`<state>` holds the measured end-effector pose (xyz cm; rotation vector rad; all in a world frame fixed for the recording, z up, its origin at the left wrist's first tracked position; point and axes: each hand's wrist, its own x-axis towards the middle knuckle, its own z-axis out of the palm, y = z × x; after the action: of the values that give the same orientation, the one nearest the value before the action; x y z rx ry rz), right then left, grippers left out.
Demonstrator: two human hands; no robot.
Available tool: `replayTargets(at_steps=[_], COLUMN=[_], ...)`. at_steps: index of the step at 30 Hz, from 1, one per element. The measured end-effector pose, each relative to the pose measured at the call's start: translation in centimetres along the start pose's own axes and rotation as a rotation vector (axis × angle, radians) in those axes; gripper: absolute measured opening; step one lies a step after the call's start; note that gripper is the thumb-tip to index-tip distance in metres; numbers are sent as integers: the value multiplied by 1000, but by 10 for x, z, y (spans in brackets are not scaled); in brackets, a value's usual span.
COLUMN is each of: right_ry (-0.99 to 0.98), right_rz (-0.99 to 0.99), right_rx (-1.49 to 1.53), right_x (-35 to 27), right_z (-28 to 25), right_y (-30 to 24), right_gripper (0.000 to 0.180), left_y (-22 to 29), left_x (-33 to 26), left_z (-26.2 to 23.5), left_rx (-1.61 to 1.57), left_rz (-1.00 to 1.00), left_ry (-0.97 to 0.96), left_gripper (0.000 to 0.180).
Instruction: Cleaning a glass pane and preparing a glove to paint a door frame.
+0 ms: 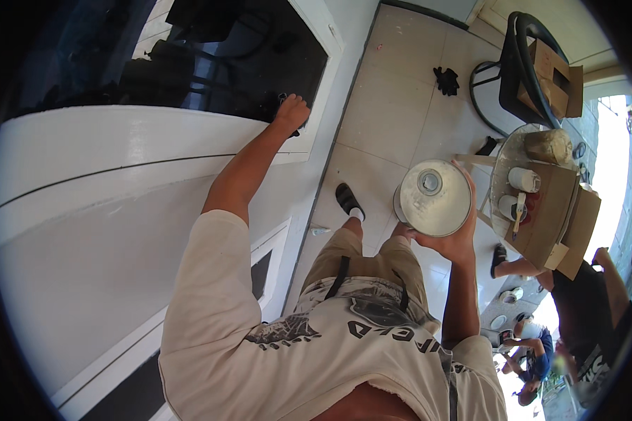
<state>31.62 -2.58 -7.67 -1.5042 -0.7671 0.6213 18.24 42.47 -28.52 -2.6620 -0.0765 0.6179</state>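
My right hand (460, 242) is wrapped round the side of a pale, round metal can (446, 210) with a small cap in the middle of its top, held in front of my body. My left arm reaches up to the left, and my left hand (294, 111) is closed at the dark glass pane (260, 63), by the corner of its white frame (316, 123). Something small and dark shows around those fingers, too hidden to name.
A round glass table (502, 175) at right bears a cardboard box (541, 217), white tubs (524, 179) and a brush (519, 214). Behind it stands a black chair (516, 70) with another box. Black gloves (446, 81) lie on the tiled floor. Two people (586, 309) are at lower right.
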Motion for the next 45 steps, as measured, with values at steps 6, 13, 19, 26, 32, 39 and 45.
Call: replayTargets(at_steps=[6,13,19,26,32,39,45], right_ry=[77,177,269,326,252,272,328], right_rz=[24,24,131,123,58,29,31], right_rx=[-6,132,90,135,113,85,156], right_x=[-13,-18,-32,-47,-51,-50,-59], right_z=[16,31,34,29,29,29,22], right_y=[29,64,79,96,114,113,110], right_gripper=[129,129,129,127,125,125,126], left_y=[10,33,44,33,41,55,14], left_x=[30,49,59,66,66,80,84], left_z=[63,135,157,115,164,154,104], left_rx=[73,106,109,96,96,104,45], left_rz=[172,376,380,499,456,473,584], left_ry=[-136,-154,-225,-360,-328,-410,-701], left_gripper=[15,18,20,17,18,18,23])
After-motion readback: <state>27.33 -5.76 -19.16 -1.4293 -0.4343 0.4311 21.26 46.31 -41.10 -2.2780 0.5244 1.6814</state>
